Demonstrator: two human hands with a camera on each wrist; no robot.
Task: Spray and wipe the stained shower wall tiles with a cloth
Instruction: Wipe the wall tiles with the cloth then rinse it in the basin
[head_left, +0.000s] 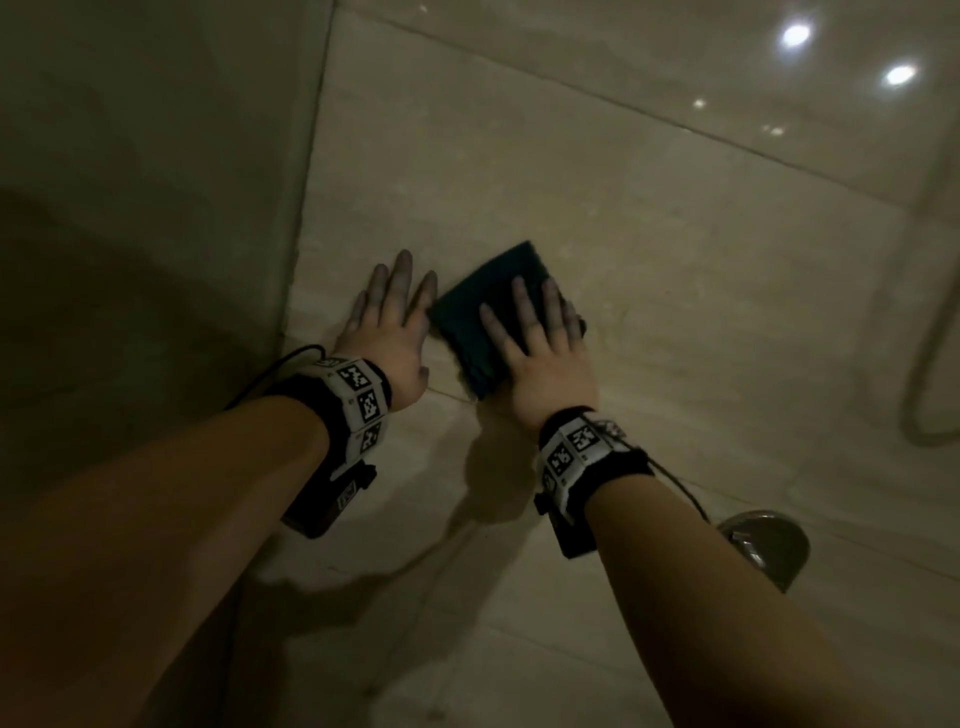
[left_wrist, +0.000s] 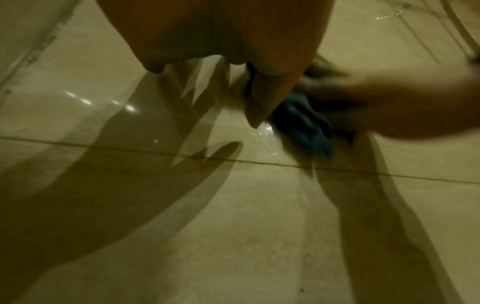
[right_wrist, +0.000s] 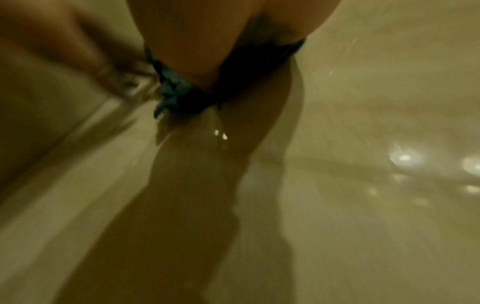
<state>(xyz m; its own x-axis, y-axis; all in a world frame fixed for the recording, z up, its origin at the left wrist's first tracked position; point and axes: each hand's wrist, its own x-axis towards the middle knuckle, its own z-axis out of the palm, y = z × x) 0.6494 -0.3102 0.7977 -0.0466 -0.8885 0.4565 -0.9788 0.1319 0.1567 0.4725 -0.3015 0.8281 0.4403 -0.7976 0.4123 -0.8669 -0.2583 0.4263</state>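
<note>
Your biggest risk comes from the biggest thing here, the wall tiles (head_left: 675, 260): they look glossy, and the left wrist view shows wet glints just beside the cloth, so a flat palm bearing weight could skid, I judge. The grout line (head_left: 447, 396) under your wrists may hold dirt that a flat pass skims over. The cloth (head_left: 483, 322), dark teal and folded, lies against the tile at the centre, at about three o'clock from your left hand (head_left: 387, 332) and touching its fingers; a hard push could drag a fold loose. Your right hand (head_left: 540, 343) lies flat on the cloth with fingers straight, pressing it, not clutching. Your left hand is spread flat on bare tile, holding nothing.

Counted: two hands, two wrist bands, one cloth, and one metal fitting (head_left: 763, 545) at five o'clock, possibly a tap, the view being dim. No spray bottle shows.
</note>
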